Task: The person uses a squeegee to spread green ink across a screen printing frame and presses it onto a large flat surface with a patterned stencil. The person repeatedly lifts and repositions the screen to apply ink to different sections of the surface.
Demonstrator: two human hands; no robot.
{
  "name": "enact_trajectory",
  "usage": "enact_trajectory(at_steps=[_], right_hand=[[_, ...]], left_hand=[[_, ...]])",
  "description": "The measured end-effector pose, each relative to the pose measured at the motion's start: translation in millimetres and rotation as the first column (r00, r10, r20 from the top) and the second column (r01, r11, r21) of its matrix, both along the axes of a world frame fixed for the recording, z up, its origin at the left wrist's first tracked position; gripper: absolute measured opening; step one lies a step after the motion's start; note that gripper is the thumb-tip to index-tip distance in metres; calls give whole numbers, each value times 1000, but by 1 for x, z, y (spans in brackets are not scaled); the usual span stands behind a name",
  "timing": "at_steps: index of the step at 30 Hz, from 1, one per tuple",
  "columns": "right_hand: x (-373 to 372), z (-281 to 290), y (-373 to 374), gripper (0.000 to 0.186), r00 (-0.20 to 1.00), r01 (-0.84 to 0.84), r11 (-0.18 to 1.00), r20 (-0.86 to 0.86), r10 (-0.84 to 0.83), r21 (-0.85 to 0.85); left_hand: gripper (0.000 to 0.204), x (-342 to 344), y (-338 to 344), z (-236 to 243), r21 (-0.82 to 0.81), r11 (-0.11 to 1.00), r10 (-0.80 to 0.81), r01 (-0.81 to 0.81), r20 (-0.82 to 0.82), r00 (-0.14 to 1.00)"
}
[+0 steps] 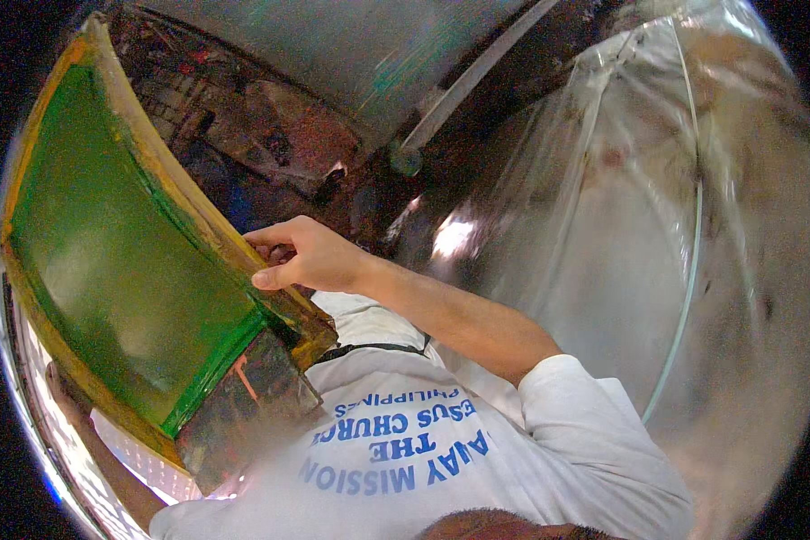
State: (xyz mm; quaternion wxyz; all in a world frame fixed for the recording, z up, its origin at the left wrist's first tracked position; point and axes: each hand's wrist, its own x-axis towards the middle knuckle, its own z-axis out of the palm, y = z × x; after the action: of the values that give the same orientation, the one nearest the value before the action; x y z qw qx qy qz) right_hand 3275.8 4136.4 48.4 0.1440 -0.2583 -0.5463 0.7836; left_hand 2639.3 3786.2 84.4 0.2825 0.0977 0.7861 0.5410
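A screen printing frame [216, 211] with stained yellow-brown wooden bars and green mesh stands tilted at the left, close to my body. My right hand [310, 256] is closed on its right-hand bar, with the thumb on the near side and the fingers curled over the edge. At the frame's lower left bar is my left hand [61, 387], dark and partly hidden against its outer edge. It appears to grip that side, though its fingers show poorly. A dark stained strip [252, 396] with an orange mark lies along the frame's lower end.
Clear plastic sheeting [621, 243] hangs or spreads at the right, with a pale cord [696, 234] running down it. Beyond the frame is dark, cluttered ground [270, 126]. A grey panel [369, 54] and a pale bar [477, 72] lie at the top.
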Motion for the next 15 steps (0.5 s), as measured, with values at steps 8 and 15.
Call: enact_trajectory(at_steps=[8,15], right_hand=[[23,26,146,61,987,-119,975,128,96,189],[73,40,263,61,959,-189,981,223,173,50]], left_hand=[[63,31,77,-10,14,998,58,-57,-52,997],[62,93,176,-15,-16,996,90,-92,-118,989]])
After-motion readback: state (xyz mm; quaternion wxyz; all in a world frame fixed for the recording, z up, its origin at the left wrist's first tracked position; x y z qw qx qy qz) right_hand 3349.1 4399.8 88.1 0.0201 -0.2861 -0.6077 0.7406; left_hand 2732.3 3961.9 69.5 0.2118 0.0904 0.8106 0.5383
